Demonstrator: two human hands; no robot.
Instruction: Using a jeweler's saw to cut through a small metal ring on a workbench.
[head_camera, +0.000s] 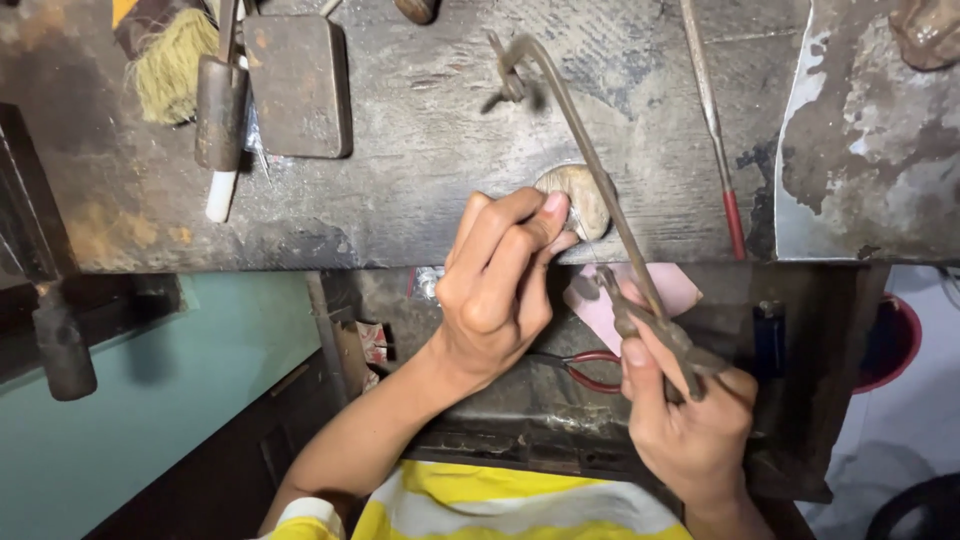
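Hands at a dark, worn workbench (420, 170).
The right hand (690, 420) is closed around a thin metal saw (600, 185). The left hand (500, 285) pinches something tiny against a wooden peg (578, 195) at its fingertips.

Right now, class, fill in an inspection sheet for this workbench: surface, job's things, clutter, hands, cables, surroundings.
Surface: worn, stained dark workbench; metal sheet at its right end.
Job's things: thin-framed saw; rounded bench peg; small workpiece too small to tell.
Clutter: brush, flat metal block, hammer-like tool, red-tipped rod, red-handled pliers below.
Hands: left hand pinches at the peg; right hand has its grip closed on the saw handle.
Cables: nothing seen.
Surroundings: teal floor, red bowl, pink sheet.
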